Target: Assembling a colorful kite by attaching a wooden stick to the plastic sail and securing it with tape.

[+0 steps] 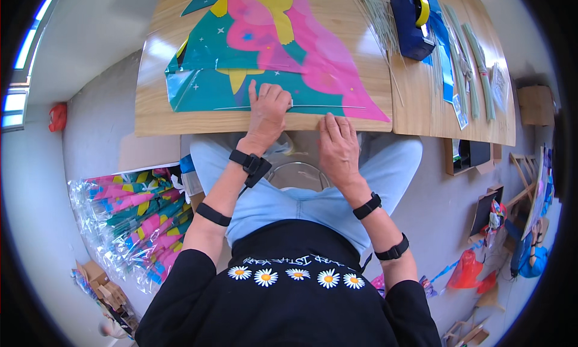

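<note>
A large printed plastic sheet (pixel 322 76), teal, pink and yellow, covers the near part of the wooden table (pixel 158 115). Along its near edge lies a thin white rod (pixel 328 106). My left hand (pixel 268 113) is curled down over the rod, which shows on both sides of it; the fingertips are partly hidden. At the table's front edge, to the right, my right hand (pixel 338 147) rests its outstretched fingers against the sheet's near border, just below the rod. Its thumb is hidden.
At the right back stands a dark blue tape dispenser (pixel 412 25) with yellow tape. Thin sticks (pixel 376 21) lie beside it, with bundled rods (pixel 480 70) and a blue strip (pixel 445 64) further right. Several plastic-wrapped colourful packs (pixel 129 220) are at the lower left.
</note>
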`<state>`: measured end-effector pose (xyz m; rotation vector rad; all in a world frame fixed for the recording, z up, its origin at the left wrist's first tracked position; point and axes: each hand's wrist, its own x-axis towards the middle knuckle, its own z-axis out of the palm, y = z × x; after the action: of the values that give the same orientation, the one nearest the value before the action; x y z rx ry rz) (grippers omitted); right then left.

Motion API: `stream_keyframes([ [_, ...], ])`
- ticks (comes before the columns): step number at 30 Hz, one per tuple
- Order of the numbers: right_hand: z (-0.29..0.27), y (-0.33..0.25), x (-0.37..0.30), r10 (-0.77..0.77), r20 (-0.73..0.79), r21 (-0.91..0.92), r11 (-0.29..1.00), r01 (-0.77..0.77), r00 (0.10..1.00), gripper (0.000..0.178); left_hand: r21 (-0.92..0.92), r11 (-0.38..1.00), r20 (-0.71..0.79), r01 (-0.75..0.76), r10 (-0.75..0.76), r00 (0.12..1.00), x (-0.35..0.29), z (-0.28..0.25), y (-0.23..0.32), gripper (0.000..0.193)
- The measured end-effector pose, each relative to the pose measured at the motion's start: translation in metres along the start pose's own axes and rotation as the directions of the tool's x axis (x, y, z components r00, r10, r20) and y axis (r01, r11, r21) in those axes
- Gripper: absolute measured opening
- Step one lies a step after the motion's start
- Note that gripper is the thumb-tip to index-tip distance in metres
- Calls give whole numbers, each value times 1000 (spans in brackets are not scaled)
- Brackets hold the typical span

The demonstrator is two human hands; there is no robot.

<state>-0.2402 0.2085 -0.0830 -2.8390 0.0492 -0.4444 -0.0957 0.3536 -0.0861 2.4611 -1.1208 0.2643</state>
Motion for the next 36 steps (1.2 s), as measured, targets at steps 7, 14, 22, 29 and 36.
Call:
stream_keyframes([
  [7, 2, -1, 1, -12, -9, 29, 1000, 12, 1000, 43, -10, 1000, 17, -20, 20, 1000, 3, 0, 3, 7],
  [14, -1, -1, 1, -12, -12, -1, 1000, 12, 1000, 56, -18, 1000, -2, -16, 16, 1000, 4, 2, -1, 8],
  [22, 0, -1, 2, -30, -33, -3, 1000, 30, 999, 40, -43, 999, 8, -21, 21, 1000, 5, -1, -3, 8],
  [29, 3, 0, 0, -13, -31, 21, 1000, 14, 999, 39, -68, 996, -4, -58, 58, 998, 8, 8, 12, 9],
  [36, 1, -1, 1, -7, -32, 34, 999, 8, 999, 39, -24, 998, 12, -60, 61, 998, 8, 10, 14, 9],
])
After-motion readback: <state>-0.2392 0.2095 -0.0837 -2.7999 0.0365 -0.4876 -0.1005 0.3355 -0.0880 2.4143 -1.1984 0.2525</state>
